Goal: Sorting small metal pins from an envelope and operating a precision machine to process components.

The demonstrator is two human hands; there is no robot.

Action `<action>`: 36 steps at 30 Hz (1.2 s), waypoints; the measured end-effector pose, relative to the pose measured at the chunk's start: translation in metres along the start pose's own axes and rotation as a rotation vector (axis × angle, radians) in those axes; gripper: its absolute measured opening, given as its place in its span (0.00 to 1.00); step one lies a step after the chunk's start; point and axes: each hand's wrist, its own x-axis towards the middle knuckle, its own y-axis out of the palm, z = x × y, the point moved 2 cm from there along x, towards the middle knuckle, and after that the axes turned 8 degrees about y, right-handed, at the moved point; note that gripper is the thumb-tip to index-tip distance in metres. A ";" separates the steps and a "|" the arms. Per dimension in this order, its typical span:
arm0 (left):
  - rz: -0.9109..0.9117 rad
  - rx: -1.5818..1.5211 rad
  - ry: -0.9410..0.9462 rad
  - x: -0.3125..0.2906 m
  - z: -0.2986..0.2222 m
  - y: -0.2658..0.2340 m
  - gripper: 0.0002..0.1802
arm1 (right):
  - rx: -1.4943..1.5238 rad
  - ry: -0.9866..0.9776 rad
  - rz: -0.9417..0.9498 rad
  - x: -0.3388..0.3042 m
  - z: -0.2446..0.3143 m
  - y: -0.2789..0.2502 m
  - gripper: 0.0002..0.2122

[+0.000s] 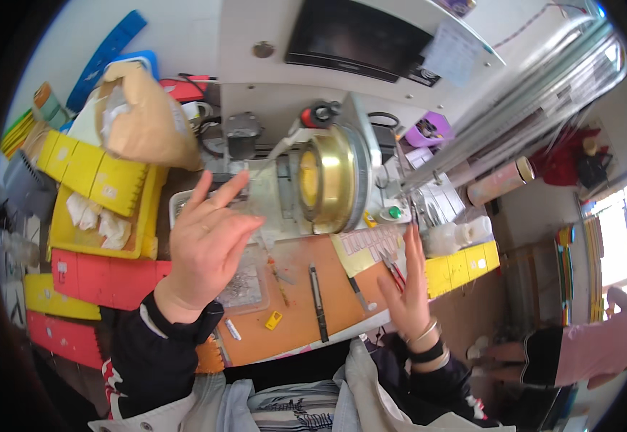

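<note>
My left hand [209, 245] is raised above the left side of the workbench [346, 261], in front of a small machine. Its thumb and forefinger come together, other fingers stretch outward; anything between the tips is too small to see. Open and upright, my right hand [411, 291] has its fingers pointing away and holds nothing visible. Between the hands stands a brass-coloured wheel [334, 180] against a grey disc. Below my left hand sits a clear tray [245, 291] of small pieces. Red-handled pliers [397, 275] lie beside my right hand.
A pen [318, 302] and small yellow piece [274, 320] lie on the bench. At left stand yellow and red bins [108, 279] and a brown paper bag [144, 119]. A plastic bottle [461, 236] stands right. Metal tubes [522, 108] run overhead. Another person [594, 342] is far right.
</note>
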 end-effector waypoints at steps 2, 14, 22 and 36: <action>-0.015 -0.047 0.035 -0.001 0.001 0.005 0.07 | 0.050 0.043 0.019 -0.029 0.002 0.022 0.41; -0.002 -0.065 0.014 -0.005 0.004 0.004 0.07 | -0.283 0.054 0.170 -0.034 0.004 0.039 0.40; -0.002 -0.060 -0.015 -0.006 0.009 0.007 0.10 | -0.249 -0.013 0.115 -0.032 0.001 0.044 0.37; 0.024 -0.106 -0.031 -0.009 0.007 0.006 0.13 | -0.265 -0.011 0.140 -0.030 0.009 0.039 0.36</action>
